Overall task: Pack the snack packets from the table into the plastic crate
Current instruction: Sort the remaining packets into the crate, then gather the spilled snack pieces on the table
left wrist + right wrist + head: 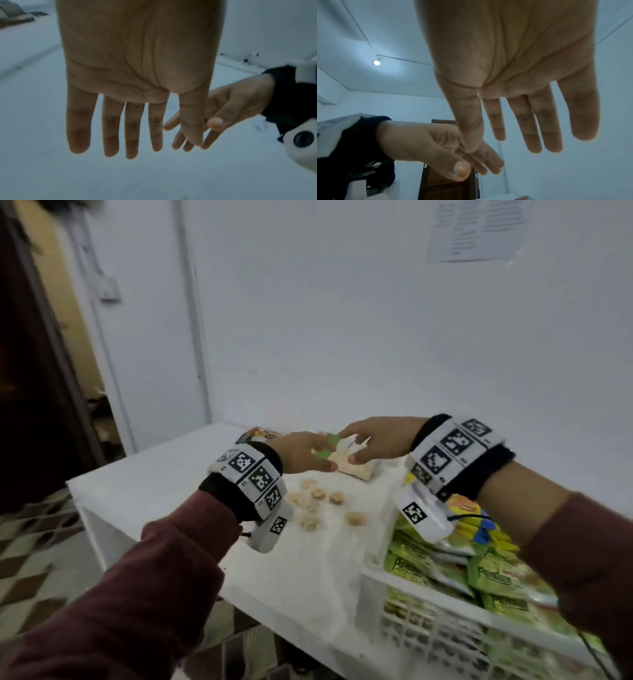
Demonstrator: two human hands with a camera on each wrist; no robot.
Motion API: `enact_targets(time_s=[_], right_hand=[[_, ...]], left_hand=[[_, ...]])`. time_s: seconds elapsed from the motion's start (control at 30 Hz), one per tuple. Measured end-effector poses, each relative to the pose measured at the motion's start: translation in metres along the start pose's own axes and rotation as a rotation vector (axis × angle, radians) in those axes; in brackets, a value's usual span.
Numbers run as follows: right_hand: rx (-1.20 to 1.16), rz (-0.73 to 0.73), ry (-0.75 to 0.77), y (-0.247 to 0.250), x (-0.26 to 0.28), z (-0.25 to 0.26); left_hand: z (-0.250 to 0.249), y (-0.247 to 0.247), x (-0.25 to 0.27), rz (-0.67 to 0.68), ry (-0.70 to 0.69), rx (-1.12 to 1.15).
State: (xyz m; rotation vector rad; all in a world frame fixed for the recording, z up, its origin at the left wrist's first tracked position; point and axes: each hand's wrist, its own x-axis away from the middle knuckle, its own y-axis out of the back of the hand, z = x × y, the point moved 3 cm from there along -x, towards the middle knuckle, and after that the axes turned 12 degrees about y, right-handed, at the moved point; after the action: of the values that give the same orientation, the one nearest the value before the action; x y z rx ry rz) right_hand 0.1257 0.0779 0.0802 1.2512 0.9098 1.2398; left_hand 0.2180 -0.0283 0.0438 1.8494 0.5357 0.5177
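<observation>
Mid-frame, the left hand (301, 451) and right hand (375, 440) hover with fingers spread, holding nothing, above a snack packet (352, 465). It looks light, crinkly and slippery; pinching an edge should work best.

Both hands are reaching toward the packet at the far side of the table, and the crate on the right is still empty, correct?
Not quite. The head view shows the crate already holding a pile of green and yellow snack packets. The rest stands: the left hand and the right hand both reach toward the packet at the far side of the table.
</observation>
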Motion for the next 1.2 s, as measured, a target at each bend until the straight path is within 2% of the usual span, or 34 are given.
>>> enact_targets(time_s=[0.23,0.37,0.5,0.73,0.87,1.03,1.2], right_hand=[[0.013,0.100,0.069,-0.035,-0.134,0.063],[-0.008,0.124,0.024,-0.069,-0.187,0.060],[-0.141,0.157,-0.024,-0.099,-0.224,0.041],[-0.137,0.144,-0.167,-0.110,-0.299,-0.011],[-0.109,0.172,-0.173,-0.117,-0.336,-0.033],[0.003,0.185,-0.157,-0.133,-0.383,-0.052],[0.071,0.313,-0.144,-0.135,-0.387,-0.024]], left_hand=[[0.153,0.000,-0.013,-0.005,0.306,0.008],[0.211,-0.016,-0.024,0.040,0.402,0.046],[0.249,-0.036,-0.043,0.089,0.444,0.071],[0.282,-0.043,-0.103,0.162,0.415,0.016],[0.283,-0.045,-0.144,0.238,0.377,-0.077],[0.277,-0.047,-0.185,0.260,0.326,-0.145],[0.279,-0.048,-0.216,0.324,0.271,-0.203]])
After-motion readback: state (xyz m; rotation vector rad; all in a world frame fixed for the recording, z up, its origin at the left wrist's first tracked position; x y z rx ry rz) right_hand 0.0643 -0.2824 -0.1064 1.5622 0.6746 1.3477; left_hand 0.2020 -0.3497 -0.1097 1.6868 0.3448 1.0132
